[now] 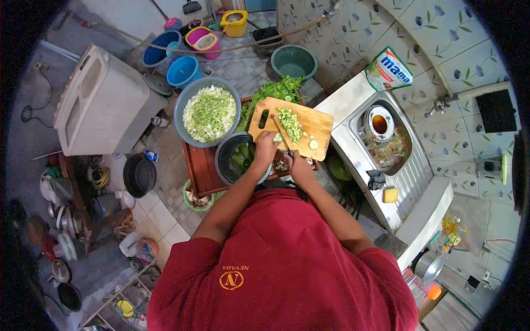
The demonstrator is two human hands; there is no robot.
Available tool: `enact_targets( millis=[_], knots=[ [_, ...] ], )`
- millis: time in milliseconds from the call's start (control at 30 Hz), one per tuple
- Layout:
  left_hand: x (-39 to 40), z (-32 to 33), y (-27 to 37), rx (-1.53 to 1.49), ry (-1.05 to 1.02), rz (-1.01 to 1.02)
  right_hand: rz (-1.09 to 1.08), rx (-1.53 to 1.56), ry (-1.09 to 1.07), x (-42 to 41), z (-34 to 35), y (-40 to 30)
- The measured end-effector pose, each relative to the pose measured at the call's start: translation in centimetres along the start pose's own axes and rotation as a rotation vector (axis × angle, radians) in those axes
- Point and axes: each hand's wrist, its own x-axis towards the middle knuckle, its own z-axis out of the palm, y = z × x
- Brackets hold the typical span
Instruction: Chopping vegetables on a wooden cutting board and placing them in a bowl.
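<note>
My left hand [266,149] rests at the near edge of a wooden cutting board [321,124], its fingertips on a small piece of pale green vegetable [278,137], likely cucumber. In my right hand [301,169] is the dark handle of a knife, whose blade [282,134] lies across the board beside my left fingertips. Chopped green pieces [289,121] are heaped beyond the blade, and a round end slice [313,144] sits apart to the right. Whole cucumbers [243,155] fill part of a dark bowl [222,167] below my left forearm.
A grey basin [179,105] of finely chopped pale vegetables [210,113] stands left of the board. Leafy greens [269,92] lie behind it on a reddish wooden table [198,167]. At right, a steel sink [403,138] holds glassware. Several buckets and a green tub [294,62] stand beyond.
</note>
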Motion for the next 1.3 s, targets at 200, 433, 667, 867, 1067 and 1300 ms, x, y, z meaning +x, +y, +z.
enact_targets(
  millis=[200, 433, 667, 867, 1067, 1300],
  knots=[
    [-0.1, 0.0, -0.1, -0.067, 0.011, 0.037, 0.022, -0.027, 0.003, 3.4, 1.1, 0.0],
    [-0.7, -0.7, -0.7, -0.001, -0.004, -0.024, -0.012, -0.022, -0.033, 2.6, -0.5, -0.8],
    [-0.6, -0.4, -0.9, -0.018, -0.035, -0.035, 0.063, -0.042, -0.041, 0.7, 2.0, 0.4],
    [-0.5, -0.7, -0.1, -0.023, -0.016, -0.026, 0.058, -0.035, -0.024, 3.8, 1.7, -0.4],
    [-0.5, -1.2, -0.7, 0.017, -0.029, -0.054, 0.049, -0.052, -0.068, 3.3, 0.5, -1.1],
    [-0.5, -0.9, -0.5, -0.022, -0.029, -0.057, 0.145, -0.075, -0.042, -0.1, 2.2, -0.5]
  ],
)
